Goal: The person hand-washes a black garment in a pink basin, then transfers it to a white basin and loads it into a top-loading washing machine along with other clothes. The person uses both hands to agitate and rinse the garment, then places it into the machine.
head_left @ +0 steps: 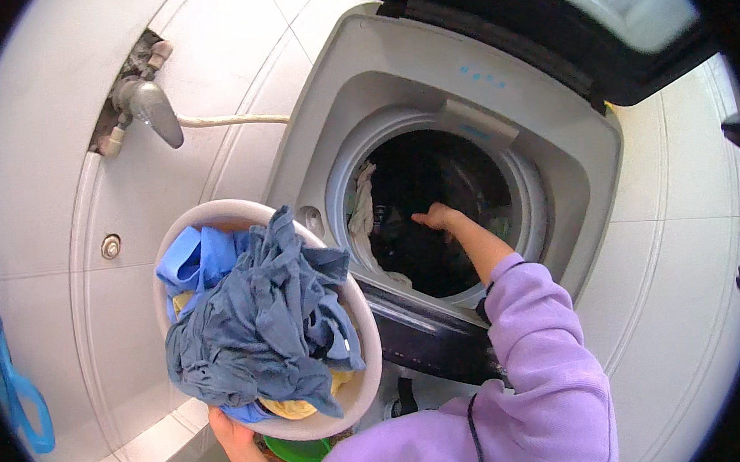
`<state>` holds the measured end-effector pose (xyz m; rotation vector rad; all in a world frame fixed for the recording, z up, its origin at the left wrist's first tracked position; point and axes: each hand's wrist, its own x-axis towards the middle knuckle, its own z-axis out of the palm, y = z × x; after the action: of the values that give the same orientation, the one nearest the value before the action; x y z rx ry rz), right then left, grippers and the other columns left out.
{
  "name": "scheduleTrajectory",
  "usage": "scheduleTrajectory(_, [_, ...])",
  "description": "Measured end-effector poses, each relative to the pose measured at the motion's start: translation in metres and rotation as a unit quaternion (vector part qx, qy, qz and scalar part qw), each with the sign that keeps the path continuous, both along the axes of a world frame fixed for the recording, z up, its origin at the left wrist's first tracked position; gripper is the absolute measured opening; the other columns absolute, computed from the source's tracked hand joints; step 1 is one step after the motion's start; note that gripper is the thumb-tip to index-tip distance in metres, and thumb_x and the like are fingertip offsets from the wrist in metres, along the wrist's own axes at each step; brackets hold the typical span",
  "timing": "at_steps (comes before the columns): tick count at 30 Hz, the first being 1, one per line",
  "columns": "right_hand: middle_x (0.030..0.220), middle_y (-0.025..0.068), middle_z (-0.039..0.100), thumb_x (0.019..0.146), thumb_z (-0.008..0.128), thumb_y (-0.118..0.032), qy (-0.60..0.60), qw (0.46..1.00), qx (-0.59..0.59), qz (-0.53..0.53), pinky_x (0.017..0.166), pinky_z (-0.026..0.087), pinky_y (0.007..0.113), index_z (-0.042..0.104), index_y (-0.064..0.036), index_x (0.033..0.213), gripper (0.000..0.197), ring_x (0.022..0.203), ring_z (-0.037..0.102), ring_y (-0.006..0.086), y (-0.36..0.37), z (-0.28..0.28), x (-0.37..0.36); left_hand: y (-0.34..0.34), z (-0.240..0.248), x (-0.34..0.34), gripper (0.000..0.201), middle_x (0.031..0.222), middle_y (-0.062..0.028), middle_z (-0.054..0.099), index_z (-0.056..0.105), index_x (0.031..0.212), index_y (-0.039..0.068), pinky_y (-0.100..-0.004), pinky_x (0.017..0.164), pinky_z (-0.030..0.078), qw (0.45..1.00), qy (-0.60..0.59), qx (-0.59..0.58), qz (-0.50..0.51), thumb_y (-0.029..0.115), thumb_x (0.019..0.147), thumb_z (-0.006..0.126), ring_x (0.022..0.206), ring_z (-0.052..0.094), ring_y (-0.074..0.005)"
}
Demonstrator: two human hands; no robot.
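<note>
A pale basin (366, 317) is heaped with wet-looking clothes, and my left hand (230, 431) grips its near-left side from below; most of those fingers are hidden under it. On top of the heap lies a crumpled grey-blue garment (256, 325). Brighter blue cloth (196, 264) and yellow cloth (292, 408) show around it. My right hand (438, 217) reaches into the dark drum of the top-loading washing machine (312, 141), fingers partly stretched and nothing visible in them. A whitish cloth (362, 206) clings to the drum's left wall.
The machine's dark lid (537, 39) stands raised at the back. A tap (147, 105) with a pale hose (238, 120) is on the tiled wall at left. Below the basin is a green container (298, 449). A blue plastic item (12, 385) hangs far left.
</note>
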<state>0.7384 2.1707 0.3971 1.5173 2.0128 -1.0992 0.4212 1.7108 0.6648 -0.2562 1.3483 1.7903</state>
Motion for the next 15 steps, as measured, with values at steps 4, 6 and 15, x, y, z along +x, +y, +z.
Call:
scheduleTrajectory(4, [0.117,0.0254,0.059,0.081,0.061,-0.058,-0.002,0.982,-0.079,0.17,0.09,0.048,0.042,0.065,0.0079,0.102,0.069,0.104,0.06,0.0359,0.019,-0.001,-0.013,-0.009,0.004,-0.002,0.045,0.132,-0.0148,0.052,0.047,0.13,0.0,-0.048,0.103,0.039,1.0,0.004,-0.02,-0.015,0.028,0.095,0.049,0.12,0.05,-0.0316])
scheduleTrajectory(6, [0.109,0.0223,0.061,0.078,0.067,-0.055,0.01,0.974,-0.184,0.134,0.079,0.052,0.046,0.059,0.0072,0.115,0.073,0.096,0.061,0.034,0.039,0.021,-0.034,-0.01,0.004,0.0,0.045,0.133,-0.0147,0.051,0.046,0.13,-0.001,-0.048,0.103,0.039,1.0,-0.001,-0.021,-0.002,0.027,0.094,0.049,0.12,0.049,-0.0317])
scheduleTrajectory(15, [0.141,0.0233,0.04,0.07,0.069,-0.063,0.031,0.96,-0.262,0.096,0.104,0.032,0.057,0.038,0.0012,0.139,0.099,0.13,0.038,0.0389,-0.025,-0.09,-0.127,-0.002,0.021,0.03,0.048,0.137,-0.016,0.045,0.043,0.133,-0.004,-0.0471,0.106,0.035,0.934,0.259,-0.24,-0.063,0.022,0.093,0.05,0.123,0.045,-0.0324])
